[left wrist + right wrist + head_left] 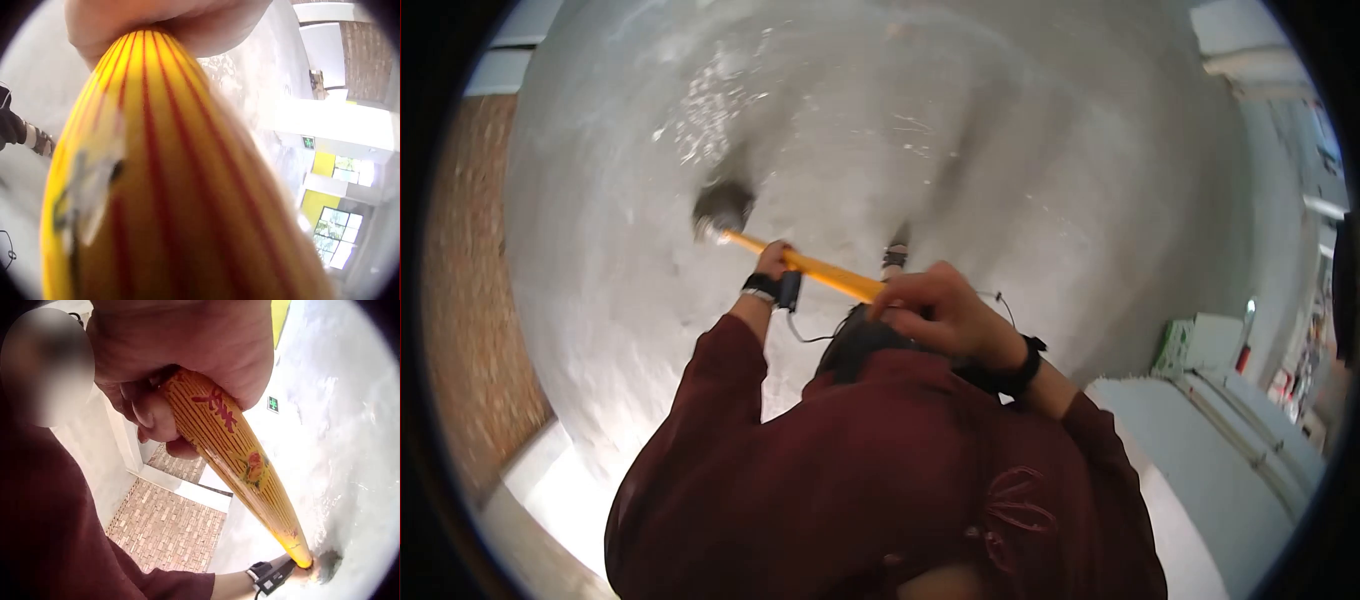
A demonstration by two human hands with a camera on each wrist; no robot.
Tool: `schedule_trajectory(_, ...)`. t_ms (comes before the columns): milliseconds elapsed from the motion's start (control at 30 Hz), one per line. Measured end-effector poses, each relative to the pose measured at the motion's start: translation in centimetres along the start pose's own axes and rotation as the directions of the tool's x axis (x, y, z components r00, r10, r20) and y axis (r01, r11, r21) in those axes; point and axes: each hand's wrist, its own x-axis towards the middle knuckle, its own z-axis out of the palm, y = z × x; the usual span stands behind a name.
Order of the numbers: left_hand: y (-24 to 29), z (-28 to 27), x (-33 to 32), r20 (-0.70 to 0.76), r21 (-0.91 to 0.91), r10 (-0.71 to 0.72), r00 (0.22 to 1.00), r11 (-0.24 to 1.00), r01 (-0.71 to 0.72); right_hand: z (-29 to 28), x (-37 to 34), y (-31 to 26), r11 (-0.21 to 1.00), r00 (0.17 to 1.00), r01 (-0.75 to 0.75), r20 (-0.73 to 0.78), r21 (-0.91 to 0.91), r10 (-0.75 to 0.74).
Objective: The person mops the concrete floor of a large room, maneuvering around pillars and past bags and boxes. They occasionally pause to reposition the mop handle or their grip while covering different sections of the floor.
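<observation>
A yellow mop handle [830, 276] with thin red stripes runs slantwise in front of the body. My right hand [945, 318] grips its upper end, fingers curled round it, as the right wrist view also shows. Lower down, my left hand [774, 262] wraps round the same handle. At the far end the blurred, dark mop head [723, 208] is on the grey floor [1080, 200], beside a patch of shiny wet streaks. Red characters and a flower print [255, 467] mark the handle near the right hand.
A brick-patterned area [475, 270] lies along the left. To the right, a green and white box [1190, 345] stands by a pale ledge [1180, 430]. My shoe [895, 255] shows on the floor just ahead. Windows [337, 231] and a green exit sign [308, 142] are farther off.
</observation>
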Motion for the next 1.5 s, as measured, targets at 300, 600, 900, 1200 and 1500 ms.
schedule_trajectory(300,-5.6,5.7,3.1,0.088,-0.224,-0.376,0.922,0.895,0.386,-8.0,-5.3,-3.0,0.999,0.992,0.047,0.113,0.028,-0.05)
schedule_trajectory(600,-8.4,35.0,0.4,0.839,0.516,0.058,0.54,0.226,-0.826,-24.0,-24.8,-11.1,0.984,0.985,0.077,-0.143,-0.159,-0.1)
schedule_trajectory(900,-12.2,68.0,-7.5,0.604,0.417,-0.445,0.661,0.884,0.212,-28.1,-30.6,-19.6,0.838,0.976,0.195,0.016,-0.509,-0.217)
schedule_trajectory(1200,-4.9,82.5,-5.7,0.691,0.149,-0.4,0.602,0.894,0.422,-35.2,-27.4,-20.1,0.752,0.928,0.184,-0.141,-0.633,-0.346)
schedule_trajectory(1500,7.4,80.9,4.3,0.826,0.257,-0.022,0.563,0.904,-0.342,-49.0,-20.3,-18.9,0.811,0.933,0.149,-0.191,-0.565,-0.304)
